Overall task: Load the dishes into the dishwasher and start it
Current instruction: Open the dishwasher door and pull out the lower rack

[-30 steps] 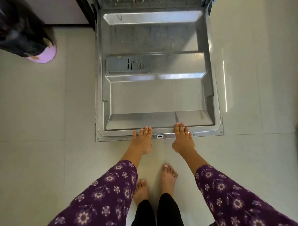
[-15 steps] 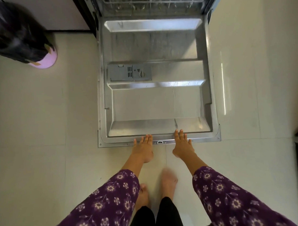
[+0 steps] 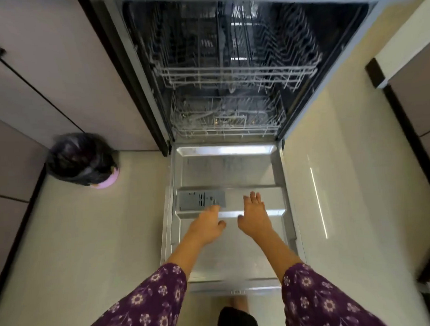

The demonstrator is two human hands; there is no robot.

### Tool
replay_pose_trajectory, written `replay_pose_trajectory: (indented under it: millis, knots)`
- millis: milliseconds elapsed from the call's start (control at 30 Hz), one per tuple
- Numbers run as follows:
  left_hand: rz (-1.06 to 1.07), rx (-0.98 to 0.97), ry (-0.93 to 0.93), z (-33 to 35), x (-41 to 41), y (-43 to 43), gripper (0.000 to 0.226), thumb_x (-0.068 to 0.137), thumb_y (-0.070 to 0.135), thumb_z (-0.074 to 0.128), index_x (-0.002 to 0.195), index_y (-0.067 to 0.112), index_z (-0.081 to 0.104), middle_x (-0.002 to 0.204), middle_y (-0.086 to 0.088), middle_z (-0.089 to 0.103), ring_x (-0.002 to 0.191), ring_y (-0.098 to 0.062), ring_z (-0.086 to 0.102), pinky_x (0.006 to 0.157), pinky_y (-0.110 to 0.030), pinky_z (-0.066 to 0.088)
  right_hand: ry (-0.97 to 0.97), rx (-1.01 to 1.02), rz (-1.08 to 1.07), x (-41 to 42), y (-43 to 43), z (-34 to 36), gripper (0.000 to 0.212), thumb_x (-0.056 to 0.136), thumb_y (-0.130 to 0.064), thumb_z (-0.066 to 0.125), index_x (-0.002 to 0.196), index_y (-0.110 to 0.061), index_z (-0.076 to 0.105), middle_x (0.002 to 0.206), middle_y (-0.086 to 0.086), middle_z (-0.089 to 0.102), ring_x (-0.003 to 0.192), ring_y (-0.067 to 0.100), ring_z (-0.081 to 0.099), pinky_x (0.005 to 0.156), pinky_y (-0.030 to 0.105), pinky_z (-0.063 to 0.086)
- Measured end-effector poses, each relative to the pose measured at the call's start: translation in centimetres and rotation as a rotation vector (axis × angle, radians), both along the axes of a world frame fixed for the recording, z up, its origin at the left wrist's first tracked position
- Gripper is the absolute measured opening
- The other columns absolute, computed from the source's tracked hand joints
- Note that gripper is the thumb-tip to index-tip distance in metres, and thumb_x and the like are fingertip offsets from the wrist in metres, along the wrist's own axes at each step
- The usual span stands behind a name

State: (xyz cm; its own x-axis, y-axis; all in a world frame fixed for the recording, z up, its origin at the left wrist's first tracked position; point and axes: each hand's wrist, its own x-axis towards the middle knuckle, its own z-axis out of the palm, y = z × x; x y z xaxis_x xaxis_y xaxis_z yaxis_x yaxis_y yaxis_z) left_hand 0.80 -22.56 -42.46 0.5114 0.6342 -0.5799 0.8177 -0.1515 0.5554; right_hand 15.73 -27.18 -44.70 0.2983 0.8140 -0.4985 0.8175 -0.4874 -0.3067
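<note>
**Door down, both hands empty above it**

Head view. The dishwasher (image 3: 230, 64) stands open, its door (image 3: 233, 256) lying flat toward the person so the racks can be reached. Both hands hang over the middle of the door and hold nothing. The left hand (image 3: 206, 226) is at the near corner of the door's grey dispenser (image 3: 198, 200), its fingers loosely bent and blurred. The right hand (image 3: 255, 217) is just beside it, fingers (image 3: 253, 199) straight and slightly spread. Whether either touches the door I cannot tell.

Beyond the door's hinge the lower rack (image 3: 227, 124) sits pushed in, with the upper rack (image 3: 237, 75) above it. No dishes show in either, nor anywhere else. The reach looks aimed past the door at the lower rack, probably to draw it out for loading.

Left of the door a bagged bin (image 3: 81, 159) stands on the floor (image 3: 102, 240), out of the door's way.
</note>
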Motion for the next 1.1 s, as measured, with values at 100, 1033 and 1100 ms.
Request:
replay_pose_trajectory:
  millis: [100,1033,1100]
  knots:
    - [0.053,0.104,-0.086,2.4,1.7,5.3,0.052,0.093,0.021,0.054,0.140,0.008,0.036,0.139,-0.015,0.042,0.123,-0.029,0.047,0.101,-0.035,0.039,0.002,0.089,0.009,2.4,6.5,2.5,0.069,0.091,-0.014,0.053,0.147,0.001,0.016,0.157,0.021,0.006,0.146,0.033,0.002,0.119,0.039,0.011]
    - [-0.183,0.993,-0.059,5.3,14.7,31.6,0.063,0.087,0.015,0.053,0.146,0.012,0.032,0.150,-0.006,0.036,0.139,-0.021,0.031,0.120,-0.037,0.006,-0.101,-0.013,0.181,13.9,31.2,-7.1,0.093,0.081,-0.004,0.061,0.151,-0.009,0.000,0.159,0.011,0.003,0.147,0.028,0.000,0.119,0.045,0.007]
    - [-0.194,1.003,-0.051,5.1,14.6,31.7,0.066,0.087,0.015,0.052,0.148,0.011,0.028,0.153,-0.006,0.031,0.141,-0.021,0.027,0.119,-0.037,0.003,-0.132,0.025,0.167,14.0,31.4,-7.6,0.091,0.078,-0.007,0.066,0.150,-0.009,0.010,0.157,0.012,0.016,0.145,0.028,0.013,0.119,0.046,0.014]
